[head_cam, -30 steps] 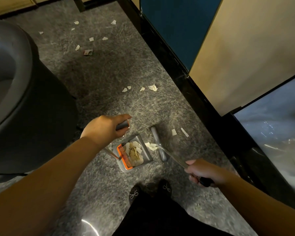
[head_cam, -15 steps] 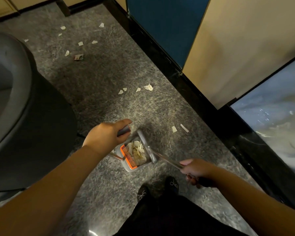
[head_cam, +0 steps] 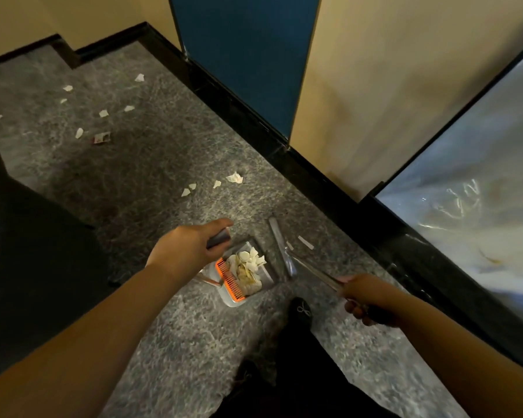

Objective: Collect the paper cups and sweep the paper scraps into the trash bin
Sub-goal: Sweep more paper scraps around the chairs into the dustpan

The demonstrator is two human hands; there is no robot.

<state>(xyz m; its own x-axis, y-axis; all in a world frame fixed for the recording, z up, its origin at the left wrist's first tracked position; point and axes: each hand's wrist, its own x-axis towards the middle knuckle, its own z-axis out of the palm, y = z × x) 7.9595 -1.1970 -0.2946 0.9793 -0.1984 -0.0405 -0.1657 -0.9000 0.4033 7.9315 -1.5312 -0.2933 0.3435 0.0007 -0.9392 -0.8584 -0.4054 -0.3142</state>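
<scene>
My left hand grips the dark handle of a grey dustpan with an orange comb edge; the pan rests on the floor and holds a pile of white paper scraps. My right hand grips the metal handle of a broom, whose grey head lies on the floor just right of the pan. Two white strips lie right of the broom head. A few scraps sit further ahead, and several more are scattered at the far left. No paper cups are visible.
A large dark round bin or chair fills the left side. A black baseboard runs diagonally under blue and beige wall panels. A clear plastic-lined surface is at right. My dark shoes stand just behind the dustpan.
The broom head swept scraps against the pan's mouth, then moved back out to the right. The camera tilted up, showing more of the wall. Both grips are unchanged.
</scene>
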